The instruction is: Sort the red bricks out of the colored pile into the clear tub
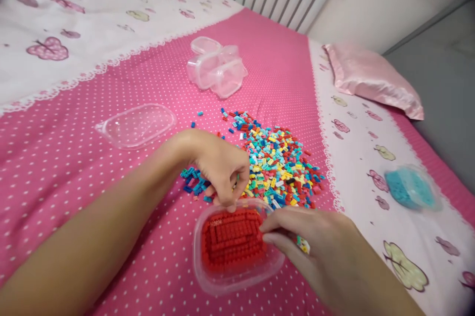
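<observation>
Nearest the head camera, the left forearm [104,222] slants up to the left hand [222,165], whose thumb and forefinger are drawn together at the far rim of a clear tub [198,254]; whether they pinch anything I cannot tell. At the tub's right side the right hand [319,237] reaches over the rim, thumb and forefinger nearly meeting at the right end of the red bricks [232,237], though I cannot tell whether one is gripped. Those bricks lie in neat rows inside the tub, between and just nearer than the two hands. Each should be light, stiff and hard to break, best taken by its sides with fingertips; the tub, probably thin, smooth and slightly flexible, would be steadiest held at its rim. Beyond both hands spreads a mixed pile [274,162], with blue bricks [195,182] just beside the left hand. A lid [137,125] lies beyond the left wrist, more clear containers [217,68] farther out, and a blue-filled box [410,188] well right of the right hand.
</observation>
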Available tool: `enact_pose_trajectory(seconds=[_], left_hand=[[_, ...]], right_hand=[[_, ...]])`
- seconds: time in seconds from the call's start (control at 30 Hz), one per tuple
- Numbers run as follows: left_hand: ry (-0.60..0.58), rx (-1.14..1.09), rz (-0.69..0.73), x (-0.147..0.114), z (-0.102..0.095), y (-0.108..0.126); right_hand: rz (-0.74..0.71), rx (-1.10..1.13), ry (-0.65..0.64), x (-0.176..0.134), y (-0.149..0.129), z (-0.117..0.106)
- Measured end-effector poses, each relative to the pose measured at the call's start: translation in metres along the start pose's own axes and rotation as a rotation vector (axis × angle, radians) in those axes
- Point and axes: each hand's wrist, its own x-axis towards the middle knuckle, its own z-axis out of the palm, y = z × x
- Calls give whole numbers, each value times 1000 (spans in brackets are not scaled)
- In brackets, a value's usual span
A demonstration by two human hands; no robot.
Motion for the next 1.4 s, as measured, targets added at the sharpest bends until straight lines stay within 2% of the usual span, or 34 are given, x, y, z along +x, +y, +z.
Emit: enact_pose_trajectory(seconds=[0.2,0.47,0.63,0.8,1.07,1.4], left_hand=[[24,30,29,1,1,-3],[-29,21,33,2,-2,-5],[-19,24,10,2,-1,-2],[-15,32,22,2,-1,-1],[-3,52,34,3,-1,-2],[-5,54,48,3,-1,-4]], right_hand=[[-79,-116,0,-10,-5,2],[-80,-147,-33,-16,8,-23],[-60,-210,-39,-10,-4,-6],[-64,-305,27,0,-14,11],[-135,-360,61,3,-11,20],[-156,-388,52,4,-11,24]])
